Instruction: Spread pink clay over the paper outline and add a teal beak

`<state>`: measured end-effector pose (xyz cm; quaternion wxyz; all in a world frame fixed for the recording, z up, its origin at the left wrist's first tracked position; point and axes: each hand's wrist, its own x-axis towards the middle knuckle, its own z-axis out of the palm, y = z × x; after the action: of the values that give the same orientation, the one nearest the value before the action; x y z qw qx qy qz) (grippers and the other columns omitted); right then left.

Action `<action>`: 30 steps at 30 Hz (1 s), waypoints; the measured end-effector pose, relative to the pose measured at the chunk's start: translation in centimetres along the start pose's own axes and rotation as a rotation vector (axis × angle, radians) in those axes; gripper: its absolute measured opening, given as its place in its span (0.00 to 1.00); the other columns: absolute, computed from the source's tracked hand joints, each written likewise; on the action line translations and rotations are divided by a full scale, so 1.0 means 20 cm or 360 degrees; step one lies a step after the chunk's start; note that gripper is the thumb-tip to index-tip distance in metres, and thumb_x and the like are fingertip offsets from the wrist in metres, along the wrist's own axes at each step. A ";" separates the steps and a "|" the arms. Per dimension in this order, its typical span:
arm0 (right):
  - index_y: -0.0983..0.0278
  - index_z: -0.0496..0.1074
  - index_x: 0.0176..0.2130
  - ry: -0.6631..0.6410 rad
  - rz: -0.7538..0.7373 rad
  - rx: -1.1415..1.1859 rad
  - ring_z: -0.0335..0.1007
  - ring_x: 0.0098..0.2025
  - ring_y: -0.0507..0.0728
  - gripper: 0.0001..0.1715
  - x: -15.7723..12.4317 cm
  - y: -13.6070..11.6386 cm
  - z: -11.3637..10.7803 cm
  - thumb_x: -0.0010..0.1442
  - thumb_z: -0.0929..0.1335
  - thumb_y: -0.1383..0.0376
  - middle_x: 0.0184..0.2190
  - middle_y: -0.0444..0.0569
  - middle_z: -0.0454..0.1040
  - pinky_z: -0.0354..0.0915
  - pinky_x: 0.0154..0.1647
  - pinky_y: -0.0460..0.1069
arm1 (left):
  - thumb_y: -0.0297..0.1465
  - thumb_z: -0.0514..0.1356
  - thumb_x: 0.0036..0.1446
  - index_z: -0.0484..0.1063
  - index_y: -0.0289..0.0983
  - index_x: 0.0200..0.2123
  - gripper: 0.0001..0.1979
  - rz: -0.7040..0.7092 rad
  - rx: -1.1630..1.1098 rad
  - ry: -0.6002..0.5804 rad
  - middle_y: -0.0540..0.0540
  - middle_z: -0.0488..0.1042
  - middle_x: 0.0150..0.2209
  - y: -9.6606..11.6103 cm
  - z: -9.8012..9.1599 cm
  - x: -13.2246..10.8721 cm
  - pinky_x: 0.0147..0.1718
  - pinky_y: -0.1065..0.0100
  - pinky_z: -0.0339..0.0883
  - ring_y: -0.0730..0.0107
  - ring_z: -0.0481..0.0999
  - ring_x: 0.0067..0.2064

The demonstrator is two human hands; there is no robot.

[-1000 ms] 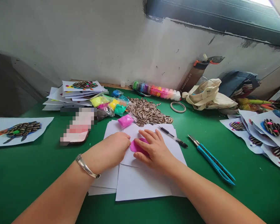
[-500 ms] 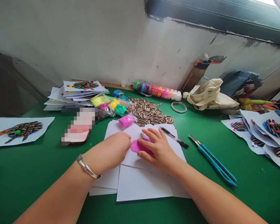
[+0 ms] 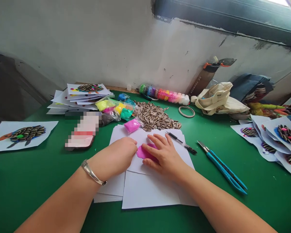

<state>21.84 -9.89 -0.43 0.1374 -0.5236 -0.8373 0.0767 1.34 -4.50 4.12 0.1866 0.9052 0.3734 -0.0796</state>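
Observation:
A flat pink piece of clay (image 3: 143, 152) lies on the top sheet of a loose stack of white paper (image 3: 145, 191) in the middle of the green table (image 3: 34, 181). My right hand (image 3: 163, 155) lies over the clay with its fingers stretched out and pressing down on it. My left hand (image 3: 118, 153) is curled, its fingertips at the clay's left edge; its fingers are mostly hidden. A silver bracelet (image 3: 93, 173) circles my left wrist.
Behind the paper lie a pile of striped sunflower seeds (image 3: 155, 118), a pink clay bag (image 3: 131, 125) and other coloured bags (image 3: 116, 108). A black pen (image 3: 181, 142) and blue utility knife (image 3: 223, 168) lie to the right. Finished seed pictures sit at left (image 3: 21, 134) and right (image 3: 281, 136).
Both hands stay on the pink clay and have barely shifted. The view has drifted slightly.

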 end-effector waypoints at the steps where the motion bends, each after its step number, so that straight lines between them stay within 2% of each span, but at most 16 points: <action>1: 0.53 0.71 0.56 -0.0027 -0.0001 -0.0001 0.53 0.65 0.69 0.25 0.00 0.00 0.00 0.65 0.63 0.48 0.64 0.54 0.62 0.43 0.63 0.74 | 0.26 0.50 0.63 0.72 0.35 0.29 0.13 -0.0002 0.0001 0.0002 0.42 0.73 0.37 0.00 0.00 0.00 0.39 0.64 0.64 0.63 0.73 0.39; 6: 0.54 0.68 0.60 -0.0014 0.0048 0.0002 0.51 0.66 0.68 0.28 0.01 0.00 0.00 0.65 0.62 0.48 0.66 0.55 0.57 0.45 0.63 0.73 | 0.26 0.50 0.64 0.70 0.35 0.27 0.14 -0.0010 0.0037 -0.0016 0.42 0.73 0.37 0.00 0.00 0.00 0.36 0.65 0.64 0.63 0.73 0.38; 10: 0.52 0.70 0.58 -0.0082 0.0000 -0.0031 0.50 0.67 0.70 0.28 0.00 0.00 -0.01 0.65 0.61 0.46 0.66 0.53 0.58 0.43 0.63 0.75 | 0.26 0.50 0.64 0.72 0.35 0.29 0.13 -0.0010 0.0012 -0.0010 0.42 0.74 0.40 0.00 0.00 0.00 0.40 0.64 0.64 0.62 0.73 0.41; 14: 0.52 0.67 0.60 -0.0020 0.0002 -0.0033 0.48 0.67 0.70 0.27 0.00 0.00 -0.01 0.66 0.61 0.48 0.69 0.55 0.51 0.44 0.63 0.74 | 0.26 0.49 0.64 0.73 0.35 0.31 0.14 -0.0033 0.0012 -0.0026 0.43 0.73 0.37 0.00 0.00 0.00 0.37 0.65 0.63 0.63 0.73 0.38; 19: 0.53 0.70 0.57 -0.0060 -0.0051 -0.0013 0.49 0.67 0.70 0.27 0.00 0.00 0.00 0.66 0.60 0.46 0.68 0.55 0.54 0.42 0.63 0.74 | 0.27 0.50 0.64 0.72 0.35 0.29 0.14 -0.0011 0.0003 -0.0012 0.42 0.73 0.38 -0.01 0.00 0.00 0.38 0.64 0.63 0.63 0.73 0.39; 24: 0.52 0.70 0.58 0.0069 -0.0050 0.0009 0.47 0.68 0.69 0.25 -0.03 0.03 -0.02 0.66 0.62 0.49 0.68 0.54 0.53 0.43 0.64 0.73 | 0.26 0.50 0.64 0.71 0.35 0.28 0.14 0.0011 0.0020 -0.0005 0.43 0.73 0.36 -0.01 0.00 0.00 0.36 0.65 0.63 0.63 0.73 0.37; 30: 0.54 0.72 0.56 -0.0091 -0.0140 -0.0012 0.48 0.68 0.71 0.26 -0.04 0.03 -0.02 0.66 0.61 0.47 0.68 0.53 0.55 0.43 0.63 0.75 | 0.25 0.50 0.62 0.71 0.35 0.27 0.14 0.0042 0.0035 0.0000 0.42 0.73 0.36 -0.01 0.00 0.01 0.37 0.65 0.64 0.63 0.72 0.38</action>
<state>22.91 -10.31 -0.28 0.1145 -0.4844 -0.8634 0.0825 1.36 -4.38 4.01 0.1776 0.9120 0.3607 -0.0811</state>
